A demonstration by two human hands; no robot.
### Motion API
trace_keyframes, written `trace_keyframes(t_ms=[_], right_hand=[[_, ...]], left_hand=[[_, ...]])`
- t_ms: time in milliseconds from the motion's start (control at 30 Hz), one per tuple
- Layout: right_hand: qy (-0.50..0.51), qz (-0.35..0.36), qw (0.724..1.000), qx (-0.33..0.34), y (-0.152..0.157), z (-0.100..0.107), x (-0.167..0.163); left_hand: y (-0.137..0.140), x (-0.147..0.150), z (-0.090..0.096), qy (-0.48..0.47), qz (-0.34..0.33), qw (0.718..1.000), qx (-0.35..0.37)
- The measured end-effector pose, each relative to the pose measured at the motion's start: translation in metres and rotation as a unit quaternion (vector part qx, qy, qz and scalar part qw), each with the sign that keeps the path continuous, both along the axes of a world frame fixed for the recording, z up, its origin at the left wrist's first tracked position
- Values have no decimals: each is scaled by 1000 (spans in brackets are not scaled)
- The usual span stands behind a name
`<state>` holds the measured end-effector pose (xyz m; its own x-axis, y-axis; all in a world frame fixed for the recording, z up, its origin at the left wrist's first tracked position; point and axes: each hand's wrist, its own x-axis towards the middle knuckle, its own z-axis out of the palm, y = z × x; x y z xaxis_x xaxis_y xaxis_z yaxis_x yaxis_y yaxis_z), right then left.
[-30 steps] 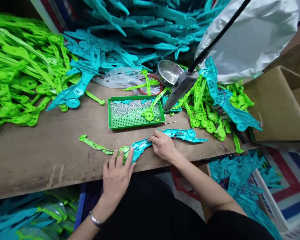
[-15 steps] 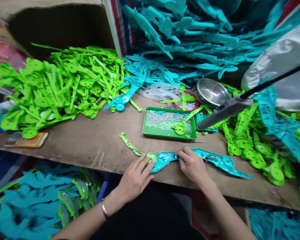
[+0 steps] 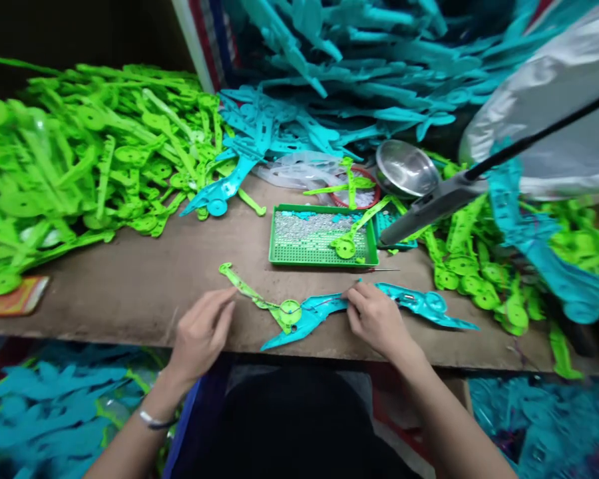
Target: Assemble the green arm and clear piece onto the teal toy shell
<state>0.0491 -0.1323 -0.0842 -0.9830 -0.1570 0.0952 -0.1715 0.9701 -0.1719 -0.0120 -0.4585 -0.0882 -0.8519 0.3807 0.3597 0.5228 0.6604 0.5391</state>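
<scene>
Just in front of the green screw tray (image 3: 279, 261), the right hand (image 3: 377, 319) pinches the thin, light, likely flexible teal plastic shell (image 3: 324, 307) mid-length, best gripped there, while the left hand (image 3: 199, 336) hovers open beside its green arm piece (image 3: 252, 293).

My left hand (image 3: 202, 332) has come off the green disc (image 3: 290, 310) it was pressing half a second ago; it now lies open on the surface (image 3: 130, 293) just left of the green strip (image 3: 247, 291), touching neither piece. The teal part (image 3: 359, 307) has swung, its pointed near end now reaching the surface's front edge. My right hand's (image 3: 374, 318) grip has slid slightly left along that part. My view has shifted left.
</scene>
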Motion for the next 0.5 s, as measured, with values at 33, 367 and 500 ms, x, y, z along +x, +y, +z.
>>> trace_keyframes(t_ms=[33,367,500], right_hand=[[-2,-4,1000,2,1,3,0],[59,9,998,-2,17,10,2],[81,10,997,-9,17,5,1]], left_hand=[[-4,-6,3,-7,17,1000,-4],[-4,-91,18,33,-27,995,-87],[33,-148,17,51,-75,985,-144]])
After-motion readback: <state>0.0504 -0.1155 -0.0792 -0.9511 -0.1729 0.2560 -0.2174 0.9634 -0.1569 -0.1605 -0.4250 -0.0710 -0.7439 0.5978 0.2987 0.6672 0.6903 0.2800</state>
